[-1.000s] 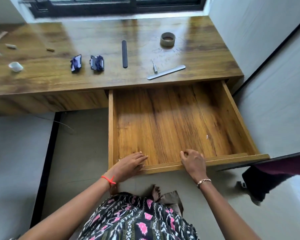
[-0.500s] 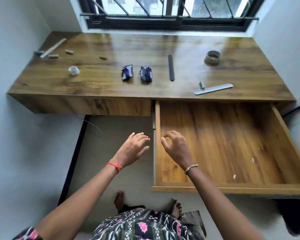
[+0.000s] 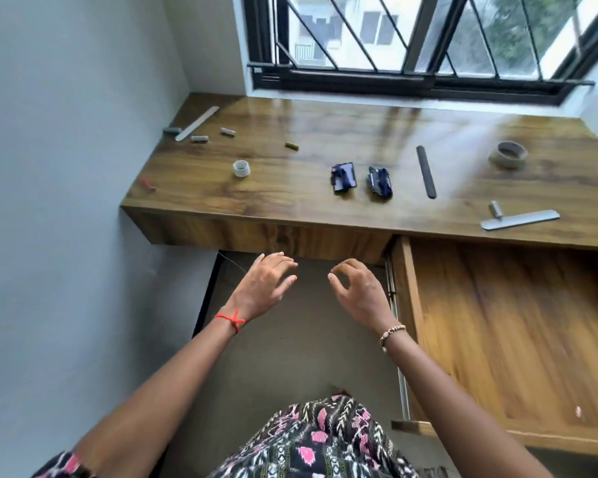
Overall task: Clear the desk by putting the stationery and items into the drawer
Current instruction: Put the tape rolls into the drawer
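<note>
The wooden desk (image 3: pixel 290 198) carries scattered items. Two dark blue objects (image 3: pixel 343 177) (image 3: pixel 379 180) lie side by side near the front middle. A black strip (image 3: pixel 426 171) lies to their right, then a brown tape roll (image 3: pixel 508 154), a small metal piece (image 3: pixel 495 210) and a grey ruler (image 3: pixel 520 220). A small white tape roll (image 3: pixel 241 168) sits further left. The drawer (image 3: pixel 504 326) stands pulled out at the right. My left hand (image 3: pixel 265 286) and my right hand (image 3: pixel 358 289) hover empty below the desk's front edge, fingers apart.
At the far left corner lie a pale ruler (image 3: pixel 197 123) and several small stubs (image 3: pixel 199 139). A small red piece (image 3: pixel 147 183) rests by the left wall (image 3: pixel 66 201). A barred window (image 3: pixel 428 39) runs behind the desk. Small white scraps (image 3: pixel 579 411) lie in the drawer.
Both hands have left the drawer's front edge and risen, moving left toward the desk's front. The view has swung left and up, showing the window and left wall.
</note>
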A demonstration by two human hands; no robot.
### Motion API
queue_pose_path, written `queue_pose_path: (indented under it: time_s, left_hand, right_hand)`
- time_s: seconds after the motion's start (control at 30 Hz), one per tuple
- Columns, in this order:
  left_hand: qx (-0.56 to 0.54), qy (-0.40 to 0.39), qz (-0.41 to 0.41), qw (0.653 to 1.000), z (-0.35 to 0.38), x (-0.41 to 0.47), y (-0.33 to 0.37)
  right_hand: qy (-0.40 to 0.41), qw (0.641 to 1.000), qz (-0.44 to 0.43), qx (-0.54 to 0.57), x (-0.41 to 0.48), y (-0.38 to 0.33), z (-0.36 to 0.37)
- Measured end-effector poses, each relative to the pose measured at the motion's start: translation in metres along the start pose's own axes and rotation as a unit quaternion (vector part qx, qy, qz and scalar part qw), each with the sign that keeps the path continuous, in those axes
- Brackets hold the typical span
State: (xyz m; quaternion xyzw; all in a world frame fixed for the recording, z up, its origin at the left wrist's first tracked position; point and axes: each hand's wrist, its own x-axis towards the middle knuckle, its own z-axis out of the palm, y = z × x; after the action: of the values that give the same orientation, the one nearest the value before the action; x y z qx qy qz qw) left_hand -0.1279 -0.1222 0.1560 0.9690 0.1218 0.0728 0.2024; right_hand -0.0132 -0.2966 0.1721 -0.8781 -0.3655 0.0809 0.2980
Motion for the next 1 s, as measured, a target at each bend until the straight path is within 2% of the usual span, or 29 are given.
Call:
queue_pose_path:
  time_s: [0.27, 0.47, 0.7, 1.0]
  left_hand:
    - [-0.047, 0.055, -0.045, 0.996, -0.022, 0.028, -0.052]
    - [-0.021, 0.086, -0.058, 0.994, -0.04, 0.062, -0.101]
    - [-0.025, 0.094, -0.088, 0.991, -0.071, 0.116, -0.169]
    - [-0.047, 0.102, -0.156, 0.981, -0.092, 0.17, -0.228]
  right_hand:
    - [-0.014, 0.999, -0.036, -0.013, 0.069, -0.034, 0.012]
    - [-0.048, 0.997, -0.056, -0.003, 0.138, -0.05, 0.039]
    - [-0.039, 0.995, -0.084, 0.021, 0.241, -0.077, 0.067]
    - [-0.068, 0.992, -0.103, 0.023, 0.336, -0.1, 0.088]
